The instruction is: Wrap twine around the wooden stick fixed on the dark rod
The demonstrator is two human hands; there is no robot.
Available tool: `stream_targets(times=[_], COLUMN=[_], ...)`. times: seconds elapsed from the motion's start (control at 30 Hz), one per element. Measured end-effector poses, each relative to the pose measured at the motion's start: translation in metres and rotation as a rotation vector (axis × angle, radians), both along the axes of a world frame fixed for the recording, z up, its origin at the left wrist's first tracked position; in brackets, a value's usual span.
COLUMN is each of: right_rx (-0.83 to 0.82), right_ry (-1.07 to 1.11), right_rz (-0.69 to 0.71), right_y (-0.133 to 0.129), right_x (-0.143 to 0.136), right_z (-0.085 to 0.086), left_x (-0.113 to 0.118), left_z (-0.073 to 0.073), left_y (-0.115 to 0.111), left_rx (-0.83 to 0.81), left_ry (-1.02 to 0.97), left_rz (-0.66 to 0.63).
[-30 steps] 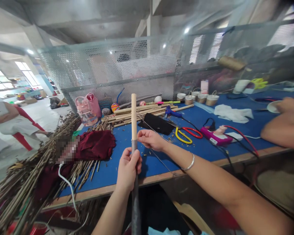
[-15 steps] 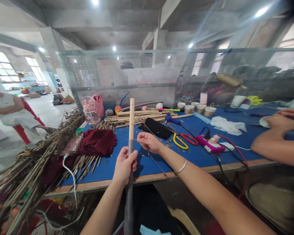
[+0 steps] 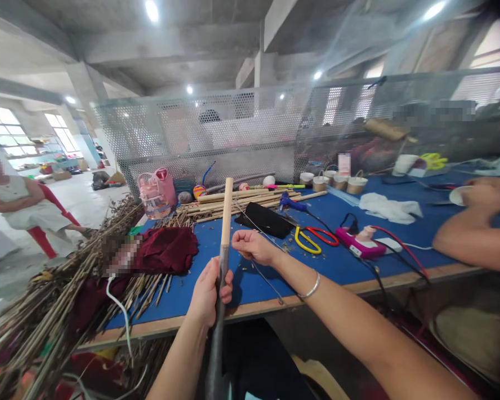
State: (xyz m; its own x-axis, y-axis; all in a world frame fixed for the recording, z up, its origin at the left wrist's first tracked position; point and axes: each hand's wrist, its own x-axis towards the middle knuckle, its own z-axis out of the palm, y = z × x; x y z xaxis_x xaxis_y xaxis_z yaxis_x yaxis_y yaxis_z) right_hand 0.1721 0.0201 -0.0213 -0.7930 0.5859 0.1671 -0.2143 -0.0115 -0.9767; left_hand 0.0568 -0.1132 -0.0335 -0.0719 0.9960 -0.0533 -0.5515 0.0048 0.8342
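Observation:
My left hand [image 3: 210,289] is wrapped around a wooden stick [image 3: 227,211] that stands nearly upright over the table's front edge. The stick's upper part is bare pale wood. Below that, a dark grey covering [image 3: 217,344] runs down past my hand towards my lap. Just right of the stick, where bare wood meets grey, my right hand [image 3: 256,247] is closed in a pinch. What its fingertips hold, if anything, is too small to make out. Beneath and beyond the right hand, a thin twig [image 3: 266,282] lies on the blue tabletop [image 3: 237,311].
Yellow-and-red-handled scissors [image 3: 308,240], a black cloth [image 3: 266,219], a blue glue gun [image 3: 292,203] and a purple power strip [image 3: 364,244] lie to the right. Wooden sticks [image 3: 216,206] lie behind. Dry branches [image 3: 37,328] and a maroon cloth [image 3: 166,250] fill the left. A co-worker's arm [image 3: 462,236] rests at right.
The stick has turned so its small holes no longer show, and its top leans slightly right and sits lower. My right hand stays pinched beside it. The view has shifted a little.

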Motion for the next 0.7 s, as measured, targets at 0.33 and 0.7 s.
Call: stream_targets(times=[0.33,0.7], right_rx=[0.056,0.185], right_ry=[-0.082,-0.137], right_rz=[0.077,0.053], right_y=[-0.0036,-0.0053], right_x=[0.0054,0.0071], right_z=[0.0038,0.0088], left_x=[0.0034,0.0045], left_z=[0.0005,-0.0015], left_y=[0.0028,0.0045], left_rx=[0.026,0.02], left_ry=[0.078,0.11], left_rz=[0.099,0.134])
